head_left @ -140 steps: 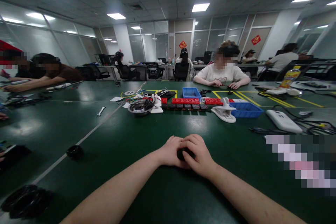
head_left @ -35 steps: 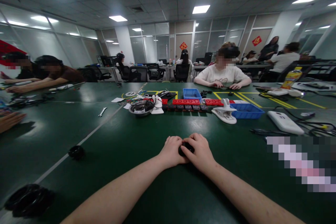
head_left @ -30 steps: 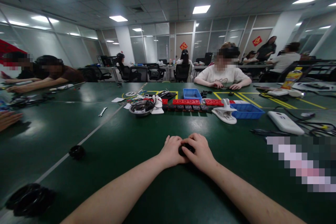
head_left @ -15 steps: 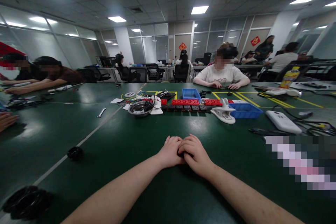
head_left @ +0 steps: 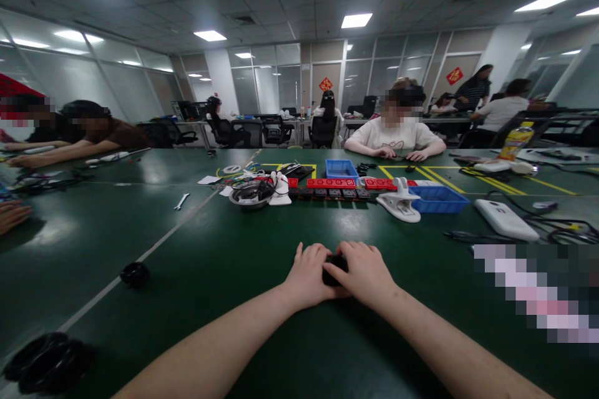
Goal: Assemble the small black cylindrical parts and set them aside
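The right hand [head_left: 367, 271] has slid slightly right, baring more of the black piece [head_left: 336, 269], which sits between both hands, nearer than the bowl [head_left: 251, 193] and right of it. The right fingers curl over its top, thumb across its front; the left hand [head_left: 309, 275] cups its left side, one finger raised. Two black coils, the large one [head_left: 44, 363] and the small one [head_left: 135, 274], lie nearer than the bowl, to its left. Left of the bowl is a wrench [head_left: 182, 201]; right of it, red blocks [head_left: 331, 183], then a white clip [head_left: 400, 202] and blue bin [head_left: 438, 198]. Beyond it, rightward, sits a person [head_left: 395, 131].
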The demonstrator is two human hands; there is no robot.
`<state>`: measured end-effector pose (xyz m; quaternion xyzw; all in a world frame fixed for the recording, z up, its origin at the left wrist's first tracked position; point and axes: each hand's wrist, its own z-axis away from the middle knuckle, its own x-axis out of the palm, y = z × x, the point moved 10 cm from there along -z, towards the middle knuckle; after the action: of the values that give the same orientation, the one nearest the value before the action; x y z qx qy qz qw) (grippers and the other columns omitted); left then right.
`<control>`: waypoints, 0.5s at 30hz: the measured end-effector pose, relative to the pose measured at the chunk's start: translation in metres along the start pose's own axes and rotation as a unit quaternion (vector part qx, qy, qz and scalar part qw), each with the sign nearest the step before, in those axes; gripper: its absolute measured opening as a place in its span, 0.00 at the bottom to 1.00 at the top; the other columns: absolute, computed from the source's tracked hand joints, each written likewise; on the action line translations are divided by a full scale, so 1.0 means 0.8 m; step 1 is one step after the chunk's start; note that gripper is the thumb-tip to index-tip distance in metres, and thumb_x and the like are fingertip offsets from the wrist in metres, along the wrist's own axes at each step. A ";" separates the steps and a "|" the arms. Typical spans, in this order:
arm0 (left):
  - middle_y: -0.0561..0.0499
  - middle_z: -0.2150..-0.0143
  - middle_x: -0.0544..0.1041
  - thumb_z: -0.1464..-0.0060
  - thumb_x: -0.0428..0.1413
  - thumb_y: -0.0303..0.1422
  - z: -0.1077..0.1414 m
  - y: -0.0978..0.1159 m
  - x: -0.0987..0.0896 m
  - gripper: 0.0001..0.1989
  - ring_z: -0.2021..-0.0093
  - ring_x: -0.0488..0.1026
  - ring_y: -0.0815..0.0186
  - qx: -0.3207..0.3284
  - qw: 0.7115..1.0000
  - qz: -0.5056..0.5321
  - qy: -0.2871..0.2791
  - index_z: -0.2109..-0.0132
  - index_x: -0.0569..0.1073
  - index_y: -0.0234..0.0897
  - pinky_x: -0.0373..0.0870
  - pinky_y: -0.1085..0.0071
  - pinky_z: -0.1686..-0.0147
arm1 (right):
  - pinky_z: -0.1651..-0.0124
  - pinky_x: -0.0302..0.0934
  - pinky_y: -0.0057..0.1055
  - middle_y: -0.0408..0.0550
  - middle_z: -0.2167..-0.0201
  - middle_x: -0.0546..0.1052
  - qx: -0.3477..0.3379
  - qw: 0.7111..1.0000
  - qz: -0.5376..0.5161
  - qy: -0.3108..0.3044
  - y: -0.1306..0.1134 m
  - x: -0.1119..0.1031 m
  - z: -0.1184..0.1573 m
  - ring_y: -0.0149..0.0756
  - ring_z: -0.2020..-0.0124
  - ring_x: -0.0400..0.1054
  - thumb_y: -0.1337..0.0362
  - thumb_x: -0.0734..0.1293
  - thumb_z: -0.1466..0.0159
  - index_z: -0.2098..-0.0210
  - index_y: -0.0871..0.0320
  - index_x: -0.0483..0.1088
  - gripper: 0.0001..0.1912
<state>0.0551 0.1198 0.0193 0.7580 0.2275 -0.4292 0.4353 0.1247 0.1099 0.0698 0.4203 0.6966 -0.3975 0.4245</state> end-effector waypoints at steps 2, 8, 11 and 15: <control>0.50 0.59 0.66 0.61 0.58 0.50 0.000 -0.003 -0.001 0.25 0.53 0.64 0.57 -0.014 1.000 -0.011 0.002 0.61 0.65 0.38 0.43 0.47 0.43 | 0.64 0.53 0.37 0.49 0.73 0.72 0.000 1.000 -0.004 -0.014 0.000 0.003 -0.001 0.42 0.68 0.65 0.55 0.64 0.44 0.73 0.58 0.67 0.12; 0.50 0.60 0.67 0.62 0.61 0.44 -0.002 -0.003 -0.002 0.20 0.56 0.65 0.57 -0.003 1.000 -0.004 -0.004 0.63 0.67 0.38 0.50 0.51 0.45 | 0.62 0.52 0.37 0.48 0.72 0.70 -0.041 0.998 -0.037 -0.010 -0.006 0.005 -0.001 0.40 0.67 0.64 0.60 0.64 0.46 0.72 0.58 0.68 0.07; 0.49 0.59 0.68 0.62 0.62 0.40 -0.005 0.002 -0.001 0.20 0.57 0.65 0.57 0.034 0.999 0.008 -0.025 0.61 0.69 0.37 0.59 0.59 0.51 | 0.61 0.53 0.35 0.47 0.70 0.69 -0.074 0.996 -0.055 -0.016 -0.014 0.009 0.002 0.38 0.65 0.63 0.66 0.63 0.47 0.69 0.57 0.69 0.06; 0.50 0.58 0.69 0.64 0.63 0.37 -0.007 0.006 0.001 0.20 0.56 0.65 0.59 0.075 0.996 0.021 -0.053 0.61 0.70 0.38 0.61 0.66 0.53 | 0.59 0.53 0.34 0.46 0.69 0.69 -0.122 0.989 -0.082 -0.022 -0.025 0.013 0.008 0.36 0.65 0.61 0.70 0.60 0.49 0.69 0.57 0.68 0.09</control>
<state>0.0615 0.1222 0.0224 0.7696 0.1551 -0.4750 0.3974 0.1051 0.1002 0.0619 0.2978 0.7623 -0.3526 0.4537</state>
